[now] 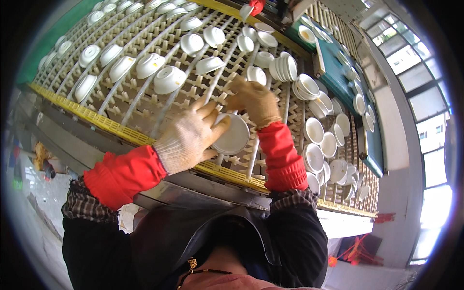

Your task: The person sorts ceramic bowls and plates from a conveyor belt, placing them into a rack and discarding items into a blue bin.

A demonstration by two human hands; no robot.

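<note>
My left hand, in a beige work glove, reaches over the conveyor's near side with its fingers spread at the rim of a white bowl. That bowl faces up, and whether the fingers grip it cannot be told. My right hand, in a tan glove and slightly blurred, is bent just above the bowl; its fingertips are partly hidden. Beyond it lies a white bowl. Several bowls, such as one footed white bowl, rest tilted or upside down on the pegged conveyor to the left.
Nested bowls and loose bowls crowd the conveyor's right side. A green belt carries more bowls at the right. A yellow edge strip borders the near side. Another person's red-gloved hand holds a bowl at the far edge.
</note>
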